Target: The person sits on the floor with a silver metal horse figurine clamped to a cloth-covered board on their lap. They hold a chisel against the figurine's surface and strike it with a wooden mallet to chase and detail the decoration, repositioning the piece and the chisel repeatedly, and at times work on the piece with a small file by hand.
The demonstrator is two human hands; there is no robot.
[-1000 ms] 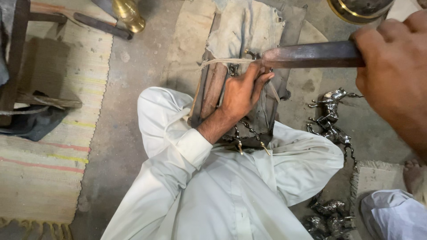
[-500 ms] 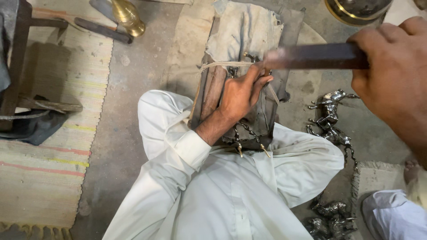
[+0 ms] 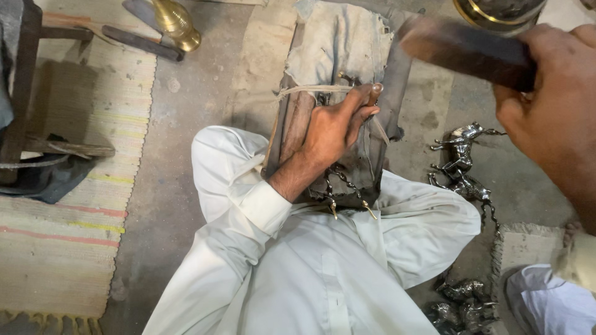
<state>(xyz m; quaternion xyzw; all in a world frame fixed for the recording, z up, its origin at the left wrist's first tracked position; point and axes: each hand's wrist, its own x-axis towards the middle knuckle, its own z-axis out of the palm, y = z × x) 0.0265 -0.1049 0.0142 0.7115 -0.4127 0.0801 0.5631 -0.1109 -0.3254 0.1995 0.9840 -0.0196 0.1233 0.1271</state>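
Fingers of the left hand [image 3: 332,133] press a small dark metal figurine [image 3: 347,186] onto the cloth-wrapped wooden block [image 3: 335,56] between the knees; right hand [image 3: 552,105], fist closed, grips a dark flat file [image 3: 465,49] raised above. Filing step, I judge; the next stroke needs the piece pinned firmly.

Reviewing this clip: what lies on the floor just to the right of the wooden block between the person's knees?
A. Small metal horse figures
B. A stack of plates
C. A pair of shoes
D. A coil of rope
A: small silvery metal horse figures lie on the floor right of the block that the left hand presses.
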